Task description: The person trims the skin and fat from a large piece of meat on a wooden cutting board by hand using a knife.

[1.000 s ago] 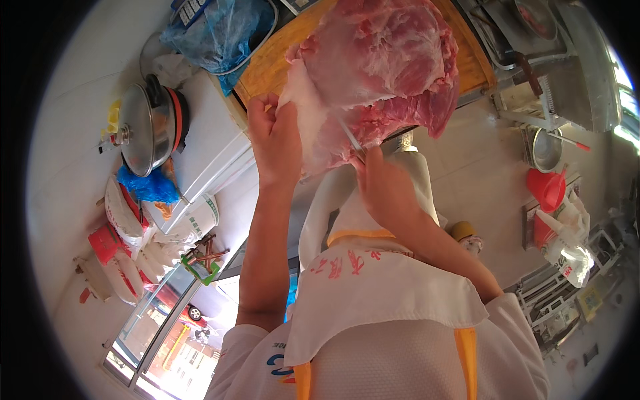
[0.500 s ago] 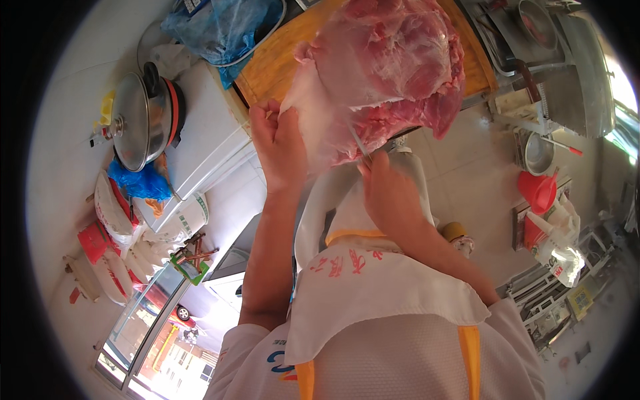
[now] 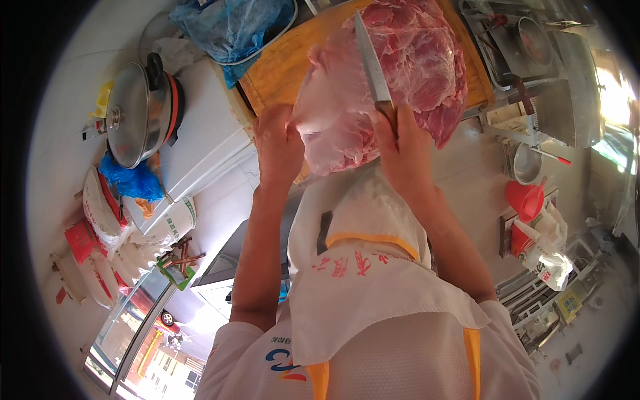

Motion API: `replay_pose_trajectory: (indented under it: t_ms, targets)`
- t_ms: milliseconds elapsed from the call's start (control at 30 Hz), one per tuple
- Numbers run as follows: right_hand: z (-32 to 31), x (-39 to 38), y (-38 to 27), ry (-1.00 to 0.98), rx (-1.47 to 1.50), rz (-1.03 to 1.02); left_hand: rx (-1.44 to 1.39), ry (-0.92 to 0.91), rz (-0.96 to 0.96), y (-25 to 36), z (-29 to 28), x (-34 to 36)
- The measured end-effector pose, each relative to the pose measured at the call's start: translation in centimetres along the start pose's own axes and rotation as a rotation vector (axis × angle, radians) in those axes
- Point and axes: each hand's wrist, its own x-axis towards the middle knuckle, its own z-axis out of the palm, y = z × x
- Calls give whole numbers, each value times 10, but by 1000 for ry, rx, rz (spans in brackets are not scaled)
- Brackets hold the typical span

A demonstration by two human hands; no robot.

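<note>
A large slab of raw meat [image 3: 427, 73] lies on a wooden cutting board [image 3: 273, 77], with a pale flap of skin or fat [image 3: 333, 87] along its left side. My left hand [image 3: 280, 137] is closed on the left edge of that pale flap. In my right hand [image 3: 403, 143] is a knife [image 3: 372, 63], gripped by its brown handle. Its blade points away from me and lies over the meat, near where the pale flap meets the red flesh. The blade's underside contact with the meat is hidden.
Left of the board, a lidded pan [image 3: 133, 113] stands on a white counter [image 3: 200, 120]. A blue plastic bag [image 3: 227, 30] sits at the far left of the board. On the right are metal trays [image 3: 513, 47], a red scoop [image 3: 525, 199] and a steel bowl [image 3: 527, 163].
My right hand has moved up and right, bringing the knife from under the meat's near edge to over its top. My left hand still grips the flap, which now spreads wider.
</note>
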Motion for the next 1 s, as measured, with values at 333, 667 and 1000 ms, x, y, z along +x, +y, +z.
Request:
replay_pose_trajectory:
  t_ms: [333, 667, 1000]
  targets:
    - [6, -36, 5, -67, -59, 83, -395, -177, -290, 32, 33, 38]
    - [35, -48, 2, -180, -207, 155, -673, -140, -355, 40, 14, 34]
    - [15, -116, 3, -319, -426, 338, -757, -95, -416, 37, 10, 40]
